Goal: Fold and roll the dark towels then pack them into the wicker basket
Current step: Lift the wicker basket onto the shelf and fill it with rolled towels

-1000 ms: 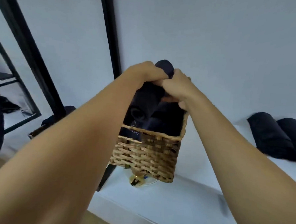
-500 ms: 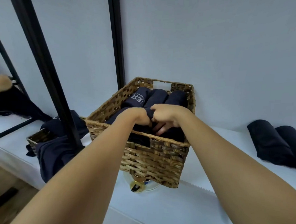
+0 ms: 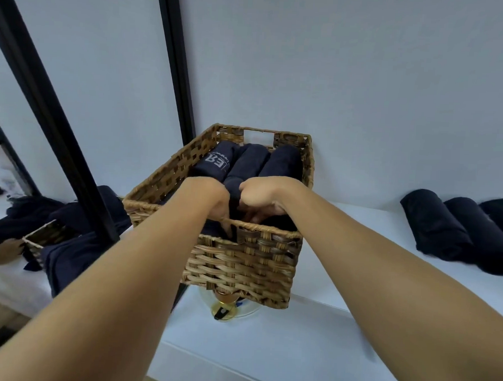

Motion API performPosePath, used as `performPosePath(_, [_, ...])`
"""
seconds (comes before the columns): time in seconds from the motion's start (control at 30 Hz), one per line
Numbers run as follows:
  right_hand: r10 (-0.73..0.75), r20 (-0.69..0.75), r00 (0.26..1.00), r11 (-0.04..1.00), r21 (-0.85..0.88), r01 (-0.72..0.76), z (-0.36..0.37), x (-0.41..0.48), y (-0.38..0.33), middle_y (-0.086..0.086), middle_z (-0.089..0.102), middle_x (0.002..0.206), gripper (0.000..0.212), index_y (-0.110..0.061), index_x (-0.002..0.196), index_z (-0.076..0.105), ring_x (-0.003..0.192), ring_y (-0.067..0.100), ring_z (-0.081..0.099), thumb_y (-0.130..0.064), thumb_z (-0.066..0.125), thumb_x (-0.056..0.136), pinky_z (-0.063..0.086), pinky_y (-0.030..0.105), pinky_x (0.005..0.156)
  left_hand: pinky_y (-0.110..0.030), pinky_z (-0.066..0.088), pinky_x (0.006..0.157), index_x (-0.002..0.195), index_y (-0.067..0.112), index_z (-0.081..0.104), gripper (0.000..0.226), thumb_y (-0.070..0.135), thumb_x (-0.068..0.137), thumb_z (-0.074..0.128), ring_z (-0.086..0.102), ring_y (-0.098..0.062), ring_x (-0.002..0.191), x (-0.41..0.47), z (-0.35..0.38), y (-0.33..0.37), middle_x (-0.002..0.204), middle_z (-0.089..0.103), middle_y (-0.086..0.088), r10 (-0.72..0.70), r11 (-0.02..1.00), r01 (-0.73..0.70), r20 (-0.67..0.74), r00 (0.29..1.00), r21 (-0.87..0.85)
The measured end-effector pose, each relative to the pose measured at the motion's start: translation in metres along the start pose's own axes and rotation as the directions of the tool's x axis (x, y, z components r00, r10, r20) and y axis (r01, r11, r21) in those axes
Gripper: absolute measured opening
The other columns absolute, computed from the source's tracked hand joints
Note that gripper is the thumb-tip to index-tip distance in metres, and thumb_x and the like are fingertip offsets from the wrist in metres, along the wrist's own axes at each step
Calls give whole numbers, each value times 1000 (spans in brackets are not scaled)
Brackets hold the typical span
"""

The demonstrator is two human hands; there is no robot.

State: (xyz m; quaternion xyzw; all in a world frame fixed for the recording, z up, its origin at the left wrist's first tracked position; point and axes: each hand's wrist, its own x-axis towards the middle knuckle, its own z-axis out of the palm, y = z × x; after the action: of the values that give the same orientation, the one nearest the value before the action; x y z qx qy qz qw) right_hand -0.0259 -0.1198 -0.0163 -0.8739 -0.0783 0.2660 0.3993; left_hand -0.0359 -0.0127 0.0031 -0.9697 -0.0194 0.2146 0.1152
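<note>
With your left hand [image 3: 212,198] and right hand [image 3: 263,195] both clenched round the dark towel [image 3: 234,191] low at the front of the wicker basket [image 3: 240,265], shoving too hard could loosen its roll or rock the basket, which seems perched on a gold-capped object [image 3: 223,307].

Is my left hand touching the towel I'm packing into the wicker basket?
Touching. The head view shows the left hand with fingers curled into the dark towel just inside the wicker basket front rim, no gap.
</note>
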Motion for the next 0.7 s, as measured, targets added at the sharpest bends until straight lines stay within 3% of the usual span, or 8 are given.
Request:
performPosePath(0.07, [2, -2, 1000, 995, -103, -2, 4, -6, -4, 11, 51, 88, 34, -1, 131, 46, 74, 22, 55, 3, 40, 98, 48, 30, 63, -42, 38, 104, 153, 7, 15, 92, 48, 88, 65, 40, -35, 135, -2, 11, -1, 154, 33, -15, -1, 999, 4, -71, 997, 43])
performPosePath(0.2, [-145, -187, 972, 946, -315, 81, 5, -17, -11, 14, 59, 100, 21, -3, 115, 56, 74, 22, 52, -5, 44, 98, 43, 32, 62, -42, 44, 103, 147, 15, 36, 73, 37, 87, 70, 48, -33, 128, -4, 3, 7, 143, 46, -12, 29, 999, -24, -147, 989, 32])
performPosePath(0.27, [-192, -294, 936, 977, -148, 153, -5, -24, -6, 19, 65, 111, 26, 1, 120, 59, 86, 27, 63, -3, 50, 96, 56, 38, 73, -45, 48, 97, 137, 14, 48, 58, 25, 85, 71, 55, -33, 118, -5, -12, 19, 132, 54, -13, 76, 995, -94, -328, 942, -40])
performPosePath(0.33, [-199, -431, 880, 959, 98, 265, -23, -43, 3, 18, 67, 110, 29, -6, 120, 61, 94, 30, 69, 1, 46, 95, 61, 44, 79, -41, 50, 86, 131, 11, 53, 50, 20, 84, 70, 58, -34, 111, -7, -32, 39, 125, 58, -15, 133, 957, -241, -500, 856, -158])
performPosePath(0.43, [-185, -635, 750, 858, 269, 438, -67, -78, 27, 15, 69, 108, 33, -14, 109, 60, 97, 28, 69, 4, 39, 91, 60, 44, 82, -35, 44, 67, 123, 3, 55, 39, 15, 87, 62, 60, -31, 95, -18, -63, 89, 117, 60, -18, 148, 826, -449, -637, 757, -341])
performPosePath(0.5, [-116, -722, 682, 834, 302, 461, -96, -92, 53, 13, 67, 112, 35, -13, 118, 58, 99, 26, 68, 0, 42, 90, 59, 43, 86, -35, 50, 59, 121, 1, 54, 32, 9, 90, 52, 61, -28, 82, -24, -75, 133, 110, 62, -17, 153, 679, -539, -621, 769, -499])
performPosePath(0.6, [15, -768, 640, 891, 300, 340, -133, -102, 107, 9, 62, 121, 43, -15, 133, 50, 107, 22, 64, -7, 46, 91, 54, 38, 94, -38, 60, 72, 119, 0, 54, 30, 7, 91, 45, 65, -30, 78, -19, -73, 203, 106, 63, -16, 225, 443, -551, -507, 832, -707])
performPosePath(0.7, [88, -800, 593, 966, 215, 146, -160, -105, 168, 5, 55, 133, 44, -17, 138, 46, 117, 19, 56, -12, 49, 95, 47, 34, 100, -41, 58, 76, 117, -2, 55, 30, 5, 90, 43, 60, -29, 78, 2, -55, 270, 108, 62, -21, 295, 297, -475, -394, 871, -828])
